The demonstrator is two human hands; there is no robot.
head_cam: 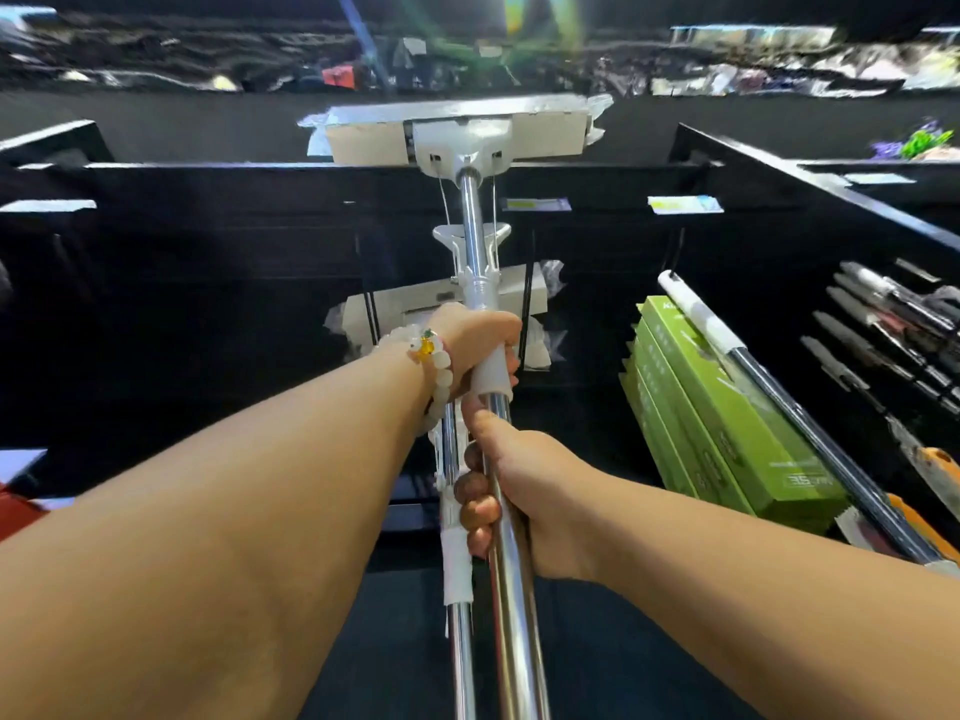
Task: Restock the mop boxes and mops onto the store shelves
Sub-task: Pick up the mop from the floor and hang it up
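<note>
I hold a flat mop by its shiny metal pole (pixel 506 589), with its white head (pixel 457 129) raised against the top of the black shelf (pixel 260 179). My left hand (pixel 470 348) grips the white sleeve high on the pole. My right hand (pixel 511 493) grips the pole lower down. A second mop stands just behind: its pole (pixel 460 662) runs beside the first and its plastic-wrapped head (pixel 410 306) sits lower in the shelf bay. Several green mop boxes (pixel 727 433) stand stacked at the right.
Another mop pole (pixel 779 402) with a white end leans across the green boxes. Dark-handled tools (pixel 883 324) hang on the right-hand shelf side. Price labels (pixel 685 204) line the shelf edge. A red object (pixel 15 506) lies at the left edge. The floor is dark.
</note>
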